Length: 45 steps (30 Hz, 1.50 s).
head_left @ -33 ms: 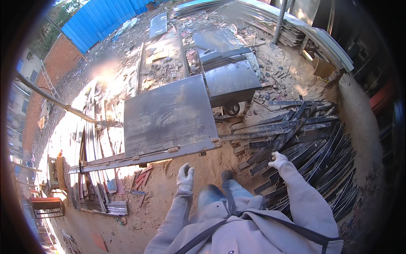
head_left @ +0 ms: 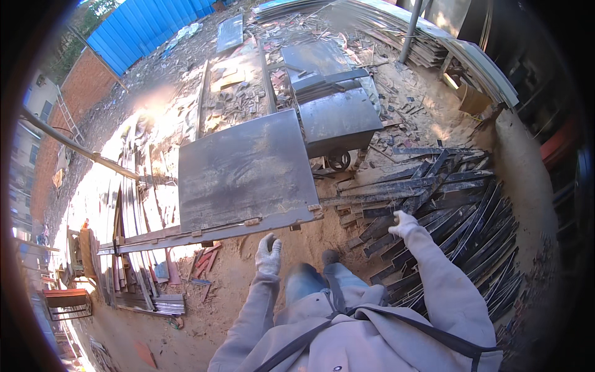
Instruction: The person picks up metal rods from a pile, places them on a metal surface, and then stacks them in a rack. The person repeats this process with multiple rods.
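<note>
My left hand (head_left: 269, 255), in a whitish glove, hangs in front of the near edge of a large dark sheet-topped table (head_left: 245, 170). Its thumb and fingers are apart with nothing between them, and it touches nothing that I can see. Out to the right, my right hand (head_left: 405, 224), gloved alike, is above the left part of a heap of dark wooden strips (head_left: 452, 229). Its fingers reach leftward, apart, and no strip is visible in them. Small wooden blocks (head_left: 252, 222) sit along the table's near rail (head_left: 217, 234).
Behind the table stands a metal machine (head_left: 339, 118) with a wheel (head_left: 338, 159). Long strips (head_left: 133, 242) lean at left, near reddish scraps (head_left: 206, 263). A pole (head_left: 80, 146) slants in from the left. Stacked boards (head_left: 427, 49) lie far right; sawdust covers the ground (head_left: 235, 297).
My right hand has risen a little away from me, and its fingers have spread more. The left hand has shifted slightly forward. The whole view has moved slightly.
</note>
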{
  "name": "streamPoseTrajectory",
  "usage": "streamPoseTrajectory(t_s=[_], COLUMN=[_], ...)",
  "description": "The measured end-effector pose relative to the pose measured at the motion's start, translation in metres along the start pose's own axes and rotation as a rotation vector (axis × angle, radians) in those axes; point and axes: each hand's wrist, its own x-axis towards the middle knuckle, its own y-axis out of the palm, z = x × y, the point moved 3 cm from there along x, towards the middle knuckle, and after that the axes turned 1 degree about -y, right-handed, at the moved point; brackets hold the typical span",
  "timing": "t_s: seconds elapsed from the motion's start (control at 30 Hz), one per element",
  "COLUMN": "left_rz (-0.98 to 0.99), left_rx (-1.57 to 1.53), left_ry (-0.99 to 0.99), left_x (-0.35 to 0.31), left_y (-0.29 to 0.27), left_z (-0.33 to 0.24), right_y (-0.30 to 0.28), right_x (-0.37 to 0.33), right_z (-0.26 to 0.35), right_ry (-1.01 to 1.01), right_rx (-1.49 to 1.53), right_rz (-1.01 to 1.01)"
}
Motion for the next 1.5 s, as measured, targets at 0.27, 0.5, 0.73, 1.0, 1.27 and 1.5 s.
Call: streamPoseTrajectory(t_s=[0.27,0.5,0.73,1.0,1.27,1.5], left_rz=[0.166,0.302,0.325,0.243,0.44,0.673], left_rx=[0.717,0.938,0.817,0.69,0.76,1.092], left_ry=[0.232,0.207,0.202,0.212,0.677,0.696], left_x=[0.259,0.323,0.328,0.349,0.416,0.458], left_y=[0.065,0.111,0.096,0.111,0.213,0.26], left_z=[-0.047,-0.018,-0.027,-0.053,-0.168,-0.14], right_y=[-0.182,-0.225,-0.202,-0.18,-0.102,-0.107], right_x=[0.207,0.401,0.497,0.436,0.315,0.313], right_z=[0.31,0.45,0.52,0.469,0.416,0.302], right_ry=[-0.392,-0.548,-0.795,-0.609,-0.687,-0.549], right_rx=[-0.503,-0.869,-0.894,-0.92,-0.732,-0.813], right_rz=[-0.242,-0.322,-0.086,0.019,-0.106,-0.701])
